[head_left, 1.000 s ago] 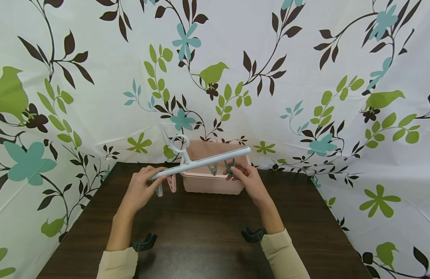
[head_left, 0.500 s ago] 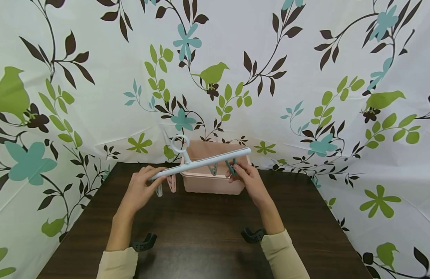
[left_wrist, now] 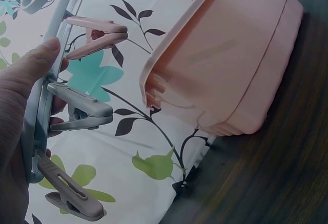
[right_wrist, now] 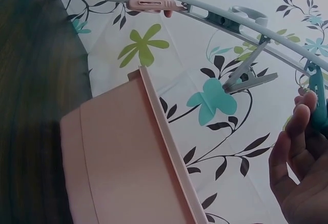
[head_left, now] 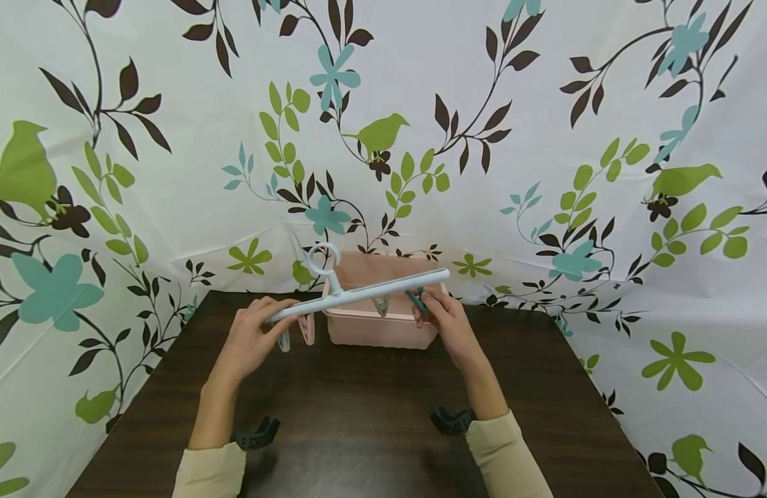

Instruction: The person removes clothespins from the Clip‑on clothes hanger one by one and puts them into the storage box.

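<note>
Dark wooden table (head_left: pixel 358 415) backed by floral curtain (head_left: pixel 545 104), pink basket (head_left: pixel 371 328) at centre, peg hanger (head_left: pixel 358 294) gripped by left hand (head_left: pixel 252 339), teal peg (head_left: pixel 416 301) pinched by right hand (head_left: pixel 445 325).

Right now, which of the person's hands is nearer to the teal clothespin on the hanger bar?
Right. The right hand pinches the teal clothespin near the hanger bar's right end. The left hand grips the bar's far left end, beside the pink clothespin.
</note>
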Available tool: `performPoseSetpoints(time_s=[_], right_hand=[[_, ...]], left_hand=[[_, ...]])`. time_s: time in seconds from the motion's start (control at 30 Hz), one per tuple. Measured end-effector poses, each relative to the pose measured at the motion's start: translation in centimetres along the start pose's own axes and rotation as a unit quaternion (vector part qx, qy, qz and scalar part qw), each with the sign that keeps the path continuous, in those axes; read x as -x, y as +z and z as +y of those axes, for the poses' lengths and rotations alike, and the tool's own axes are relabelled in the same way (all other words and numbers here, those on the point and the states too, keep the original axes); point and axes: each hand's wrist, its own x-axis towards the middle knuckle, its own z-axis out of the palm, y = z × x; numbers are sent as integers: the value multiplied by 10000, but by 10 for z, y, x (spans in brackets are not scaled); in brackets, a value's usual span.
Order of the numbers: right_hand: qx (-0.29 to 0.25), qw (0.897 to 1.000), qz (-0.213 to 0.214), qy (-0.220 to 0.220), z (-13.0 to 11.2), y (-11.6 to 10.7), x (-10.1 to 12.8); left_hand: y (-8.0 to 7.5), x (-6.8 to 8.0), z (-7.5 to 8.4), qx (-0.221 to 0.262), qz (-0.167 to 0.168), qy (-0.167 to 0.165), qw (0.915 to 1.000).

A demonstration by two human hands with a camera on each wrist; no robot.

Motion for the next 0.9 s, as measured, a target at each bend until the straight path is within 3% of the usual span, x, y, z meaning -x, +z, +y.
performPoseSetpoints(time_s=[0.9], right_hand=[[-283,9995,159,22,0,-6,4]], left_hand=[[0,1,4,66,-176,98,9998]])
